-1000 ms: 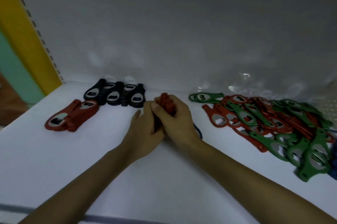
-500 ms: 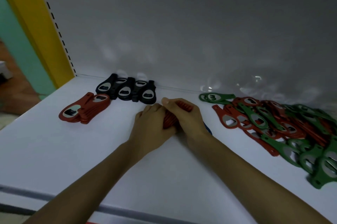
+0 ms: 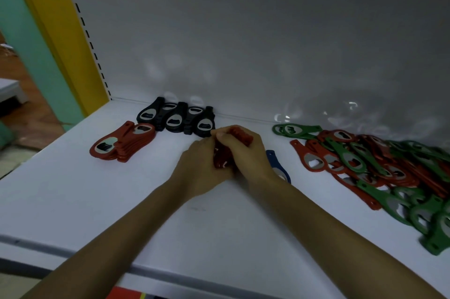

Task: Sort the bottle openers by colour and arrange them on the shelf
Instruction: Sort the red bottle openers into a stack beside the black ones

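Note:
Both hands meet at the middle of the white shelf (image 3: 73, 201) around a bundle of red bottle openers (image 3: 239, 134). My left hand (image 3: 202, 167) clasps the bundle's left side and my right hand (image 3: 248, 152) wraps its top and right side. A fanned stack of red openers (image 3: 121, 145) lies at the left, with a row of black openers (image 3: 177, 118) behind it. A blue opener (image 3: 277, 164) lies flat just right of my right wrist. A mixed heap of red and green openers (image 3: 379, 167) covers the shelf's right part.
The shelf's white back panel (image 3: 243, 42) rises right behind the openers. A yellow upright (image 3: 56, 38) with slots stands at the left end. The shelf's front edge (image 3: 73, 253) runs below my forearms.
The view has shifted so the shelf's contents sit further right and lower. My hands have lowered the red bundle from upright towards the shelf and keep holding it.

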Available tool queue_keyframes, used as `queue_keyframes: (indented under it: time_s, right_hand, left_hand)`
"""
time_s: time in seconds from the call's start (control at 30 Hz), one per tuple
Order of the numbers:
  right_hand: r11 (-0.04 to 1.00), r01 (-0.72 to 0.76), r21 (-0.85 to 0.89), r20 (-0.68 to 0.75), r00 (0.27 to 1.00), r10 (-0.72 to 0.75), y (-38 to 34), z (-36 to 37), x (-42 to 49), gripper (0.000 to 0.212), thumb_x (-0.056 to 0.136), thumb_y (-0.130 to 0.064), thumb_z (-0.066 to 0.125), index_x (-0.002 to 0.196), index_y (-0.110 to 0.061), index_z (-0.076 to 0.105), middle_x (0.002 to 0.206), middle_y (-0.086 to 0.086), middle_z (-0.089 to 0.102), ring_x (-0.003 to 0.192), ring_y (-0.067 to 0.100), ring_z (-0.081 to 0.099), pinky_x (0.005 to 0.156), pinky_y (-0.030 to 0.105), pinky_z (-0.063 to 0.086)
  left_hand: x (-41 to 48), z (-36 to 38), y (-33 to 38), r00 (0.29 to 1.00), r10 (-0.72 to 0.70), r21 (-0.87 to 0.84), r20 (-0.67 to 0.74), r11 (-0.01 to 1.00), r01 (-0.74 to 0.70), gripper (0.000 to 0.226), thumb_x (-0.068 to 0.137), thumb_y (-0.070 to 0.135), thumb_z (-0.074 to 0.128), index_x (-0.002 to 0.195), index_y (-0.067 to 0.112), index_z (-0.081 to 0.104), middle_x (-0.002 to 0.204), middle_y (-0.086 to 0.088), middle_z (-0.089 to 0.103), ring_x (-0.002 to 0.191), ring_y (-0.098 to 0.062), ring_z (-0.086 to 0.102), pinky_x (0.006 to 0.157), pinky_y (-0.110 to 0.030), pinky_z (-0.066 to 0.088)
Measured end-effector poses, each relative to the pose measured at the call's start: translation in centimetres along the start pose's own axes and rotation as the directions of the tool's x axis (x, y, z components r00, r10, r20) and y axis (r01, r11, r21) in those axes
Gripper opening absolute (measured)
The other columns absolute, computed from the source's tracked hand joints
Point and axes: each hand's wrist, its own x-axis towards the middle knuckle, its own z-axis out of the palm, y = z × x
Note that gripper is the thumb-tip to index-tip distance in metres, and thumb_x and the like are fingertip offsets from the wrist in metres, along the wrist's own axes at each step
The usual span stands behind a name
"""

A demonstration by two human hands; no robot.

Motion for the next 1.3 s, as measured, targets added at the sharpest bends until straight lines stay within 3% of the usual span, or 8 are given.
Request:
queue_keyframes:
  time_s: [0.17, 0.37, 0.5, 0.67, 0.83, 1.07, 1.17, 1.3]
  right_hand:
    - [0.999, -0.008, -0.044, -0.084, 0.996, 0.004, 1.2, 1.1, -0.2, 0.01, 0.086, -0.017, 0.066, 0.085, -0.026, 0.07, 0.084, -0.007, 0.071, 0.084, 0.007, 0.066, 0.08, 0.022, 0.053]
    - [0.942, -0.149, 0.302, -0.082, 0.98, 0.181, -0.2, 0.8, -0.4, 0.009, 0.081, -0.01, 0.067, 0.079, -0.016, 0.073, 0.082, 0.003, 0.072, 0.078, 0.012, 0.068, 0.073, 0.026, 0.056]
    - [0.892, -0.222, 0.394, -0.015, 0.969, 0.248, -1.6, 1.5, -0.2, 0.009, 0.083, -0.015, 0.067, 0.075, -0.011, 0.071, 0.081, 0.007, 0.071, 0.079, 0.019, 0.068, 0.073, 0.031, 0.056]
    - [0.968, -0.188, 0.169, 0.127, 0.978, 0.168, -2.2, 2.3, 0.0, 0.032, 0.084, -0.032, 0.068, 0.105, -0.007, 0.068, 0.1, 0.01, 0.072, 0.092, 0.023, 0.069, 0.087, 0.036, 0.055]
    - [0.982, -0.186, 0.02, 0.224, 0.959, 0.177, -1.4, 4.4, -0.2, 0.019, 0.085, -0.011, 0.067, 0.101, -0.003, 0.07, 0.098, 0.014, 0.073, 0.09, 0.027, 0.071, 0.084, 0.035, 0.057]
    - [0.937, -0.34, -0.079, 0.208, 0.914, 0.349, -1.5, 8.3, 1.7, 0.013, 0.081, -0.009, 0.072, 0.092, -0.002, 0.07, 0.082, 0.009, 0.073, 0.064, 0.012, 0.07, 0.056, 0.022, 0.056]
    - [0.908, -0.386, -0.162, 0.157, 0.898, 0.41, -2.0, 10.0, 2.9, 0.027, 0.078, -0.005, 0.075, 0.102, 0.004, 0.066, 0.083, 0.014, 0.071, 0.054, 0.013, 0.068, 0.045, 0.022, 0.053]
    - [0.875, -0.403, -0.268, 0.112, 0.889, 0.444, -1.8, 11.3, 4.0, 0.034, 0.074, -0.006, 0.079, 0.103, 0.005, 0.065, 0.08, 0.014, 0.07, 0.049, 0.013, 0.067, 0.042, 0.023, 0.051]
  left_hand:
    - [-1.5, 1.7, -0.2, 0.995, 0.073, 0.293, -0.07, 0.955, -0.05, 0.033, 0.086, 0.028, 0.053, 0.115, 0.011, 0.051, 0.103, 0.0, 0.055, 0.101, -0.018, 0.05, 0.093, -0.03, 0.038]
    - [-1.8, 1.1, 0.2, 0.987, 0.086, 0.104, -0.136, 0.992, -0.072, 0.035, 0.096, 0.029, 0.041, 0.127, 0.014, 0.045, 0.1, 0.003, 0.055, 0.095, -0.019, 0.054, 0.082, -0.032, 0.044]
    - [-2.3, 0.3, 0.8, 0.964, 0.041, -0.118, -0.261, 0.99, -0.074, 0.044, 0.096, 0.022, 0.047, 0.139, 0.022, 0.036, 0.108, 0.009, 0.059, 0.091, 0.0, 0.056, 0.077, -0.006, 0.043]
    - [-3.4, -2.8, -0.3, 0.95, -0.042, -0.235, -0.309, 0.972, -0.033, 0.028, 0.093, 0.033, 0.048, 0.118, 0.022, 0.049, 0.095, 0.02, 0.057, 0.082, 0.011, 0.057, 0.067, -0.007, 0.046]
    - [-4.8, -6.5, -2.6, 0.955, -0.231, -0.284, -0.184, 0.943, 0.173, 0.003, 0.094, 0.025, 0.051, 0.096, 0.023, 0.052, 0.081, 0.009, 0.061, 0.066, -0.001, 0.057, 0.057, -0.012, 0.044]
    - [-5.5, -12.5, -5.6, 0.917, 0.072, 0.492, -0.392, 0.859, 0.144, 0.034, 0.096, 0.039, 0.038, 0.101, 0.02, 0.065, 0.096, 0.0, 0.061, 0.091, -0.022, 0.052, 0.069, -0.035, 0.042]
    - [-3.2, -14.2, -8.3, 0.916, -0.134, 0.332, -0.377, 0.904, 0.269, 0.032, 0.095, 0.035, 0.048, 0.12, 0.02, 0.062, 0.126, -0.008, 0.059, 0.117, -0.03, 0.049, 0.097, -0.044, 0.039]
    - [-1.2, -14.1, -10.2, 0.88, -0.417, -0.01, -0.228, 0.905, 0.426, 0.047, 0.088, 0.042, 0.06, 0.132, 0.027, 0.051, 0.132, -0.008, 0.053, 0.118, -0.027, 0.052, 0.101, -0.041, 0.042]
